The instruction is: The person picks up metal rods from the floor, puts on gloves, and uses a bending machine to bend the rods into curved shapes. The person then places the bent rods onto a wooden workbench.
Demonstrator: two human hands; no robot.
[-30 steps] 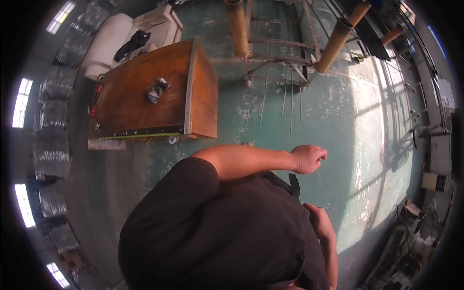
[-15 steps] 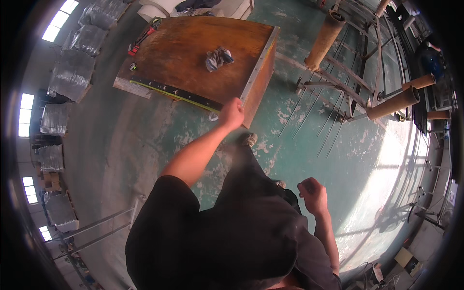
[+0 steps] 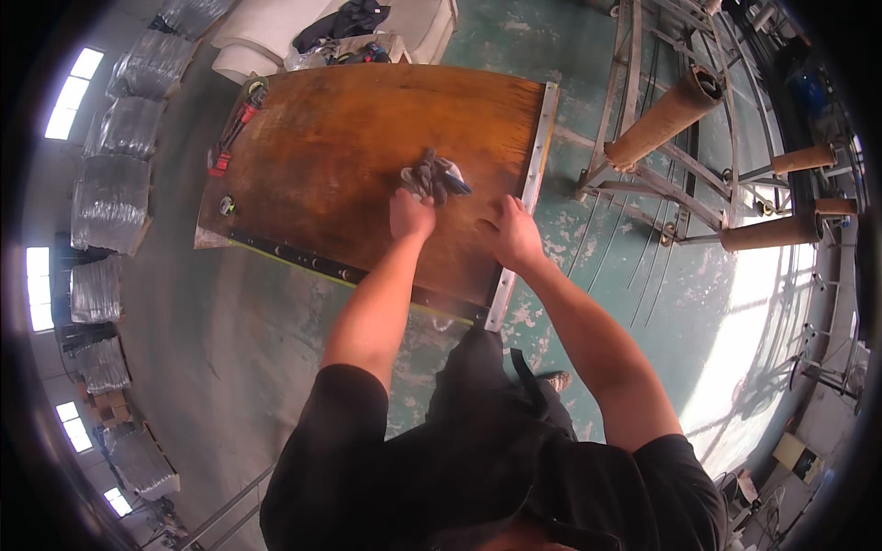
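A crumpled pair of grey, white and dark blue work gloves (image 3: 439, 174) lies on the brown wooden tabletop (image 3: 367, 119). At their near edge, my left hand (image 3: 412, 214) has its fingers closed on the fabric; the fingertips are partly hidden. My right hand (image 3: 514, 234) is over the right part of the tabletop, beside the metal edge strip (image 3: 536, 161). Its fingers are apart and hold nothing.
A red tool (image 3: 237, 133) and a small tape measure (image 3: 227, 205) lie at the table's left side. Behind stands a white padded piece (image 3: 248, 41) with dark clothing (image 3: 354, 23). At right, a metal rack (image 3: 671, 197) carries cardboard tubes (image 3: 666, 119). Wrapped stacks (image 3: 110, 202) line the left wall.
I have come closer to the table. My left hand moved from the near corner to the gloves and closed on them. My right hand rose from my side to over the tabletop and opened.
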